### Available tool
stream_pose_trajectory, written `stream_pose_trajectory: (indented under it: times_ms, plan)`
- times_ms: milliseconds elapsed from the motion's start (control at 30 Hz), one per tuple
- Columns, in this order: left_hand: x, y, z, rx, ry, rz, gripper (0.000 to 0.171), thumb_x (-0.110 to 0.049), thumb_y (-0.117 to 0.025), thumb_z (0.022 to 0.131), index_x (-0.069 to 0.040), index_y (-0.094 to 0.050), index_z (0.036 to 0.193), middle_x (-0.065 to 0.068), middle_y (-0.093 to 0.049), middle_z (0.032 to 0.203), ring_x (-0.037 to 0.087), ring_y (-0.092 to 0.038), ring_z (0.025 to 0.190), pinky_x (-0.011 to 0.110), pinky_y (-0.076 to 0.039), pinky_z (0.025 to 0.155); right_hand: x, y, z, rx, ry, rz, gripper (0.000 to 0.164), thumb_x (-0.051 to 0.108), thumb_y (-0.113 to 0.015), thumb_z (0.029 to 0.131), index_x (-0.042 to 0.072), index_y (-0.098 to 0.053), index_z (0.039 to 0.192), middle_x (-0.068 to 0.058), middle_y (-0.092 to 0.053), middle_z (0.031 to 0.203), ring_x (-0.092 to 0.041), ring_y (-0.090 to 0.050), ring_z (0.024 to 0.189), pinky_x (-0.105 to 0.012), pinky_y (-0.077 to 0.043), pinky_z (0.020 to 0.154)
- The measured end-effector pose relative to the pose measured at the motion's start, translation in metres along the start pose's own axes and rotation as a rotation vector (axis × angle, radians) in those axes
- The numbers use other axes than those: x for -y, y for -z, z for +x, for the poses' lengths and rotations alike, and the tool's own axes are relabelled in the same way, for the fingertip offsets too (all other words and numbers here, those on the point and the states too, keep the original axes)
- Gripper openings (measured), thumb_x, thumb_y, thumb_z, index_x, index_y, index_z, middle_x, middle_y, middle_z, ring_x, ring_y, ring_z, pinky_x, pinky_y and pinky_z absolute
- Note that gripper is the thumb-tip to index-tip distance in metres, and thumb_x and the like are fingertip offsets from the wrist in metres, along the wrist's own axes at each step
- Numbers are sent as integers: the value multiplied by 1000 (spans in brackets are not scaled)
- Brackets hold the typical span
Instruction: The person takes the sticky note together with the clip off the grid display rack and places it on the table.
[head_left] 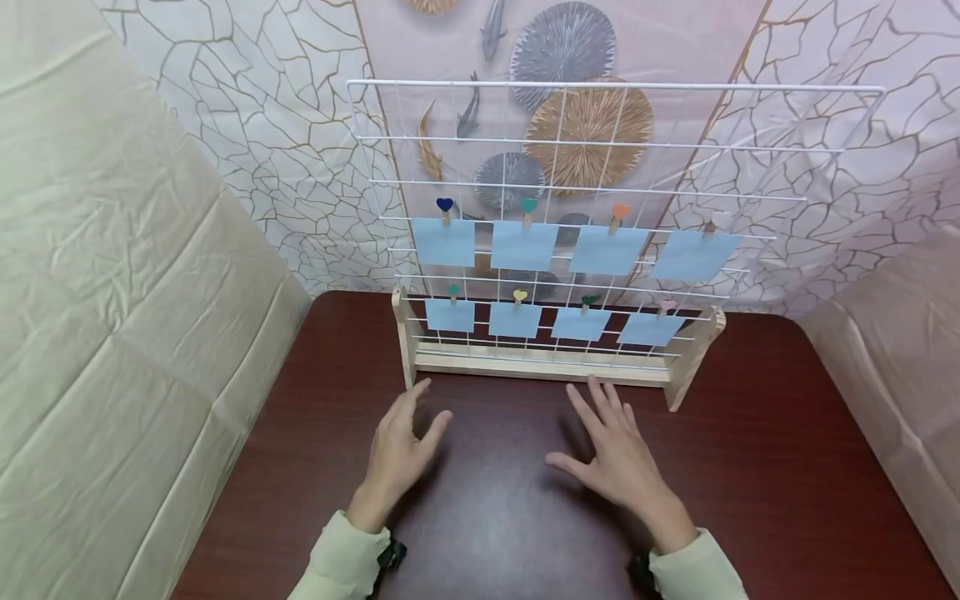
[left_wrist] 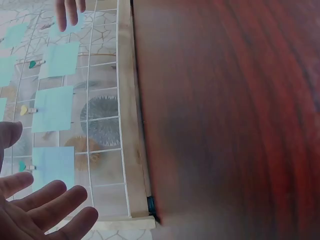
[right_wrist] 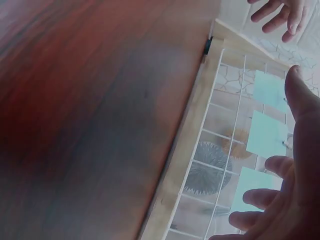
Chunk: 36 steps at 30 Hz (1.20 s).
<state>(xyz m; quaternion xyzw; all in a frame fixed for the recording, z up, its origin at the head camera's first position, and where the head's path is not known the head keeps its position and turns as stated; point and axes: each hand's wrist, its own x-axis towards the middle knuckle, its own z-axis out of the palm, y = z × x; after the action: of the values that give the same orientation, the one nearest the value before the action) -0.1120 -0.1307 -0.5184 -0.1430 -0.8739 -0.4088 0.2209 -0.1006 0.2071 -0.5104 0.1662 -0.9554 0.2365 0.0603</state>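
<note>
Over the table, my left hand [head_left: 399, 454] has its fingers spread and holds nothing; it is near the left foot of a wooden stand [head_left: 540, 365]. My right hand [head_left: 617, 454] is likewise spread and holds nothing, in front of the stand's right half. The stand carries a white wire grid [head_left: 615, 145]. Two rows of light blue paper cards [head_left: 445, 242] hang on it from small wooden clothespins with heart tops, among them a dark blue heart clothespin [head_left: 445, 206] and a yellow heart clothespin [head_left: 520, 297]. In the left wrist view the fingers [left_wrist: 55, 205] overlap a card.
A dark red-brown wooden table [head_left: 487, 517] lies under both hands. Behind the grid hangs a patterned backdrop [head_left: 247, 108] with gold crack lines. Beige cloth walls [head_left: 112, 333] flank the table on both sides.
</note>
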Motion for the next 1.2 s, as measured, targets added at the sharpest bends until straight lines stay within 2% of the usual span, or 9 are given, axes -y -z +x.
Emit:
stream_pose_trajectory:
  times_ms: [333, 633, 767, 967, 1100, 1200]
  plan:
    - [4, 6, 6, -20, 15, -40, 63, -25, -82, 95, -2, -56, 148, 19, -70, 131, 40, -70, 115, 56, -58, 89, 12, -6, 11, -16, 15, 79, 112, 63, -86, 80, 21, -31, 168, -20, -20, 173, -46, -15, 159, -73, -22, 118]
    - [11, 16, 21, -61, 66, -107, 63, -29, -77, 97, -7, -53, 152, 23, -66, 137, 44, -68, 119, 63, -54, 95, 24, -8, 20, -8, 30, 152, 110, 60, -84, 84, 19, -27, 169, -13, -15, 176, -39, -22, 159, -66, -42, 110]
    - [16, 15, 22, -58, 78, -125, 65, -29, -77, 97, -4, -52, 153, 26, -65, 137, 45, -68, 119, 64, -55, 91, 30, -7, 23, -1, 23, 168, 111, 60, -84, 85, 19, -25, 169, -10, -15, 176, -36, -24, 158, -65, -42, 110]
    - [20, 11, 25, -80, 82, -173, 66, -21, -79, 96, -7, -51, 154, 24, -67, 133, 39, -72, 109, 54, -61, 74, 42, -5, 32, -9, 48, 217, 111, 57, -84, 86, 19, -21, 170, -8, -15, 176, -35, -25, 158, -64, -39, 114]
    - [20, 8, 31, -90, 78, -199, 65, -18, -79, 95, -7, -51, 153, 25, -68, 131, 34, -72, 108, 54, -61, 73, 50, -5, 39, -2, 58, 247, 112, 56, -84, 86, 23, -18, 171, -7, -15, 176, -34, -25, 159, -63, -37, 116]
    - [19, 7, 37, -84, 103, -246, 63, -18, -77, 97, -9, -51, 154, 25, -67, 133, 34, -72, 110, 54, -61, 76, 55, -4, 44, -1, 64, 258, 110, 57, -82, 87, 22, -19, 171, -7, -16, 176, -33, -24, 159, -63, -36, 116]
